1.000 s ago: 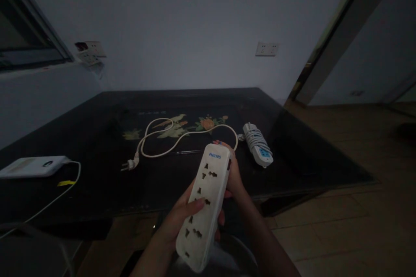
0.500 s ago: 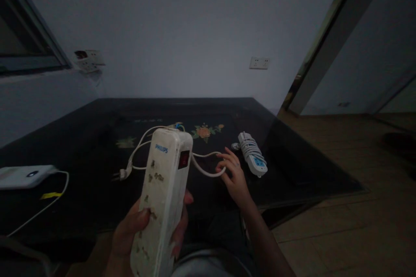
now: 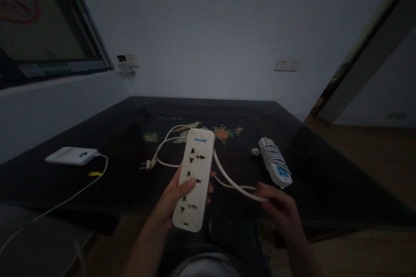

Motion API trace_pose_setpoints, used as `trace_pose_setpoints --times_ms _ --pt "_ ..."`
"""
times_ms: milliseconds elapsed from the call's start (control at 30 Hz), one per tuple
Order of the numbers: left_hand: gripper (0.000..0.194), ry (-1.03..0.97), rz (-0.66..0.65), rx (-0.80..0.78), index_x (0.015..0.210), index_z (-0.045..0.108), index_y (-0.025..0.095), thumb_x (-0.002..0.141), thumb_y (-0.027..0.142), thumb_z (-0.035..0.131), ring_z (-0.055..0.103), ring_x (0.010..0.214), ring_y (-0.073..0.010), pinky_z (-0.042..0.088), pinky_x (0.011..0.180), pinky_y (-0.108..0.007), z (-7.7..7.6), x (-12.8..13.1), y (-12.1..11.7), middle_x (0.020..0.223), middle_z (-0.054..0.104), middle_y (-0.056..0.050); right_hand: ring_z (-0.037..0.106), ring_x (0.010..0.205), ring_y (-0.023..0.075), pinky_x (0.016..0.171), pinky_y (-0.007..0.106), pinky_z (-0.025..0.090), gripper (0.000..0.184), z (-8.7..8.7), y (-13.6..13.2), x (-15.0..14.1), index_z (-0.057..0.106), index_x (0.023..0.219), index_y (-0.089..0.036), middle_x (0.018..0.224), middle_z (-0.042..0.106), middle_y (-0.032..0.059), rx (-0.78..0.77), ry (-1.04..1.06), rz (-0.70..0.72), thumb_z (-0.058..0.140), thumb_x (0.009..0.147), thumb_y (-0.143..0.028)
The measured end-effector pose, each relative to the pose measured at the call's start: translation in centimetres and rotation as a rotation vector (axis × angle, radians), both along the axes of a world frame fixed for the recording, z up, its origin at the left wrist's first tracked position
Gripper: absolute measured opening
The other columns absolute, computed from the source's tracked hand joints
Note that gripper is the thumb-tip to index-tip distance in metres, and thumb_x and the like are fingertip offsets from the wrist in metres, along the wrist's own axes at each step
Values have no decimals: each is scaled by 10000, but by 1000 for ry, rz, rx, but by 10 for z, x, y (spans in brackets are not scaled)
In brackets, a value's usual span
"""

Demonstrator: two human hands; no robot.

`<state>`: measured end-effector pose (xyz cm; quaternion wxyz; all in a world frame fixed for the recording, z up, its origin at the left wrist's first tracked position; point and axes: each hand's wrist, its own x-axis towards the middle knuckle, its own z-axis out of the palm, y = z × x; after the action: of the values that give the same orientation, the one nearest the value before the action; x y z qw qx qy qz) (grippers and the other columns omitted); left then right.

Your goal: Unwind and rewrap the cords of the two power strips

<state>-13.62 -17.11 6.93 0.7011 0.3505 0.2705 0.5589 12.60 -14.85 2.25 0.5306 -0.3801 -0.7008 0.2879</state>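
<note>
A white Philips power strip [image 3: 197,169] is gripped in my left hand [image 3: 172,197], tilted up over the near part of the table, its socket face toward me and my thumb across the sockets. Off to its right, my right hand [image 3: 279,203] is closed round the strip's white cord [image 3: 232,180], which bows between the two. More of the cord loops out behind the strip to the left and ends in a plug [image 3: 148,165] lying on the table. Beyond my right hand rests a second power strip [image 3: 276,162] with its grey cord wound round it.
The black table [image 3: 201,108] has painted flowers and stands against a wall. At the left lies a white power bank [image 3: 72,156] with a cable running off the near edge. Wall sockets [image 3: 287,64] are behind, a window [image 3: 52,30] at the left.
The power strip has been lowered and turned so its socket face shows fully. My right hand has come closer to me and closed on the cord. The view has shifted left.
</note>
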Motion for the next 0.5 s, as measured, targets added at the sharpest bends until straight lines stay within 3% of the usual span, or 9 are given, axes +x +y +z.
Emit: trace_pose_setpoints --times_ms 100,267,400,500 --pt "781 63 49 -29 1432 243 282 782 255 674 669 790 -207 567 637 -305 0 1 1 1061 683 -104 678 832 249 754 362 522 136 9 -4 -1 749 815 -292 769 732 53 43 -47 -29 647 799 -381" --pt "837 249 166 -46 1440 255 288 745 277 721 662 927 -245 541 745 -305 -5 2 6 1165 652 -102 625 624 167 525 249 464 137 37 -3 -15 742 871 -269 713 698 32 123 -171 78 611 837 -293" --pt "783 404 249 11 1419 327 271 742 305 720 504 1222 -284 442 973 -342 -10 1 9 1373 508 -82 585 576 145 484 235 421 117 58 -1 -24 731 816 -235 658 660 26 158 -197 69 629 831 -290" --pt "738 491 248 66 1412 356 250 761 314 696 402 1310 -294 350 1064 -383 -13 -1 9 1434 435 -80 558 546 140 465 242 402 146 73 4 -29 714 728 -216 623 640 26 164 -178 71 662 805 -329"
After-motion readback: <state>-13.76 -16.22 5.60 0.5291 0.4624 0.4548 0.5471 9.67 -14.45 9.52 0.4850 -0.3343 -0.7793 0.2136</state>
